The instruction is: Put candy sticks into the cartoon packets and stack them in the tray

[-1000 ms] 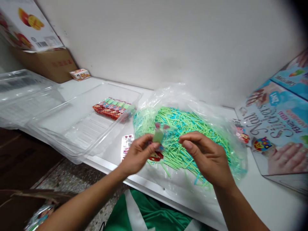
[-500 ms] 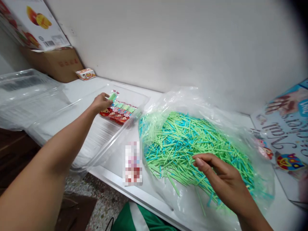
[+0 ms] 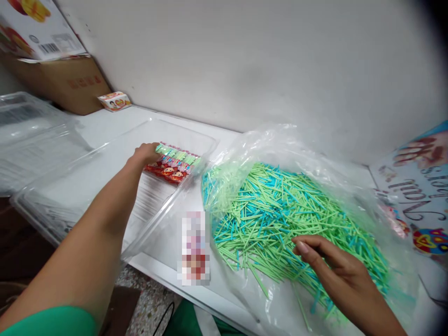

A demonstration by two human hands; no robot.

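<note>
My left hand (image 3: pixel 146 153) reaches into a clear plastic tray (image 3: pixel 105 186) and rests, fingers curled, against the left end of a row of small red and green packets (image 3: pixel 173 163). Whether it grips one I cannot see. My right hand (image 3: pixel 338 270) hovers over a heap of green and blue paper sticks (image 3: pixel 280 210) in an open clear plastic bag (image 3: pixel 280 144). Its fingers are loosely bent, the tips touching the sticks, nothing held. One more small packet (image 3: pixel 193 247) lies on the white table between tray and bag.
A second clear tray (image 3: pixel 31 135) sits at far left. A cardboard box (image 3: pixel 66 79) and a small printed box (image 3: pixel 114 101) stand by the wall. A printed blue carton (image 3: pixel 420 186) lies at the right. The table's front edge runs near my body.
My left hand carried a green packet from in front of me into the tray and lowered it to the row's left end. My right hand dropped to the sticks.
</note>
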